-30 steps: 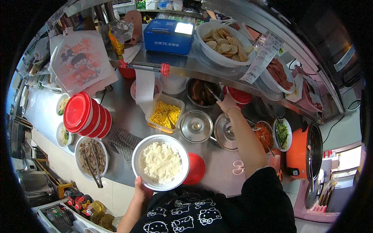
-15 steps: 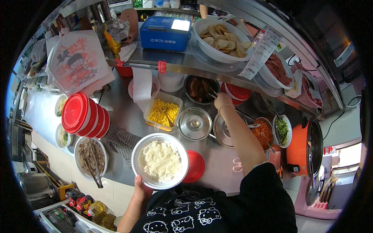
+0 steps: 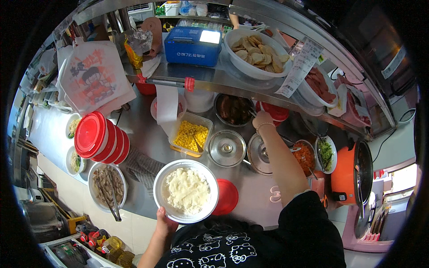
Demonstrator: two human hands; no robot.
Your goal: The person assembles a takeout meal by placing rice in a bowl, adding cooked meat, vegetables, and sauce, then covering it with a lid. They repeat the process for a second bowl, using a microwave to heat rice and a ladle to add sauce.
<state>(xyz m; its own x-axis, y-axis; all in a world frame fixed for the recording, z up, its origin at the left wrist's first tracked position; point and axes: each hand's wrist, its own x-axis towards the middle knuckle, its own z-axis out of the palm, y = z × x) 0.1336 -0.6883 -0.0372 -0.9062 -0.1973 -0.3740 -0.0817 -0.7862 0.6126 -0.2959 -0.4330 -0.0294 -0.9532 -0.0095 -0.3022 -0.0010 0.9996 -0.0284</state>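
Head-worn fisheye — faces down, wide over counter (image 3: 143,129).

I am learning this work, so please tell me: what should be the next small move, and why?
Probably the right hand should pick meat with the metal utensil: the utensil reaches over the pot's right edge, while the left hand holds a bowl of rice with no meat visible on it.

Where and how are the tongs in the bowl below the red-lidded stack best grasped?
Probably by the joined end of the tongs, coming from the picture's lower right: it juts past the rim of the bowl, while the spread tips lie inside.
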